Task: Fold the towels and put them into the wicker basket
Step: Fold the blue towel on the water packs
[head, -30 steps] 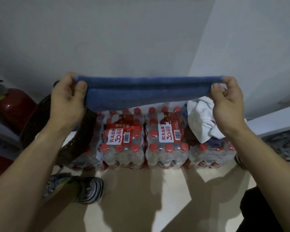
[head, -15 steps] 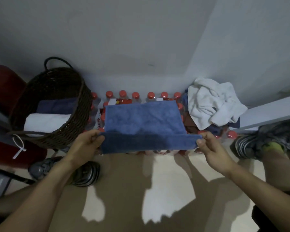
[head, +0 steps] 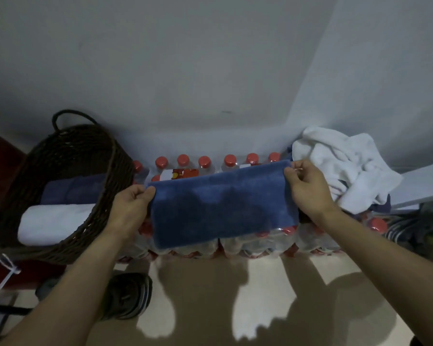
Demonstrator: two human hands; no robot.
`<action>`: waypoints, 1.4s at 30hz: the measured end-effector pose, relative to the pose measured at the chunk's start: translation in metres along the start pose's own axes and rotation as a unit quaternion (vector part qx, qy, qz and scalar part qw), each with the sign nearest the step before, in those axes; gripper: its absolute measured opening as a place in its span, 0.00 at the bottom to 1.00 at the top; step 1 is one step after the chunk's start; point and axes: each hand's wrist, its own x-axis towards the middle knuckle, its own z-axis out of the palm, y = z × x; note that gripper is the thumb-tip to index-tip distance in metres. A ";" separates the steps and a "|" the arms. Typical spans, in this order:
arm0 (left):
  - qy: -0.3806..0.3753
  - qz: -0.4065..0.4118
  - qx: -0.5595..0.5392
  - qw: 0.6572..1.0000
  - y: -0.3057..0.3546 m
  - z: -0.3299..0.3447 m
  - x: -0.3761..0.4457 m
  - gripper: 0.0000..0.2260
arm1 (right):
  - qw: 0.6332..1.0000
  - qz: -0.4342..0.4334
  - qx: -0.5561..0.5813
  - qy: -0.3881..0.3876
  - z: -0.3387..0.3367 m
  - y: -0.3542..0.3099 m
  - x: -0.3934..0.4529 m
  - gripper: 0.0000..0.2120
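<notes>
Already two folded towels (one white [head: 53,221], one dark blue [head: 71,189]) lie in the wicker basket [head: 110,176]; left hand [head: 130,208] and right hand [head: 308,188] pinch the blue towel [head: 223,211] folded flat on the bottle packs [head: 255,243], white pile [head: 340,166] still unfolded

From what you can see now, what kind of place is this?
Probably a storeroom or a spare corner indoors. Shrink-wrapped packs of water bottles stand on the floor against a bare wall and serve as a worktop, with a red cylinder at the left, perhaps a fire extinguisher.
</notes>
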 end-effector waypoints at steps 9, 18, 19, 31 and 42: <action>0.028 -0.010 0.079 0.996 -0.024 0.014 0.034 0.13 | 0.988 0.006 -0.152 -0.038 0.023 0.020 0.020 0.06; 0.103 0.085 0.204 0.970 -0.022 0.025 0.043 0.11 | 0.989 0.028 -0.144 -0.014 0.026 0.009 0.015 0.05; 0.107 0.086 0.211 0.968 -0.021 0.026 0.042 0.11 | 0.990 0.023 -0.141 -0.009 0.027 0.007 0.013 0.04; 0.141 0.049 0.152 0.977 -0.054 0.041 -0.047 0.15 | 0.916 0.028 -0.380 -0.125 0.005 -0.003 -0.019 0.17; 0.142 -0.064 -0.113 0.981 -0.052 0.033 -0.051 0.04 | 0.943 0.107 -0.276 -0.154 -0.011 0.007 -0.050 0.22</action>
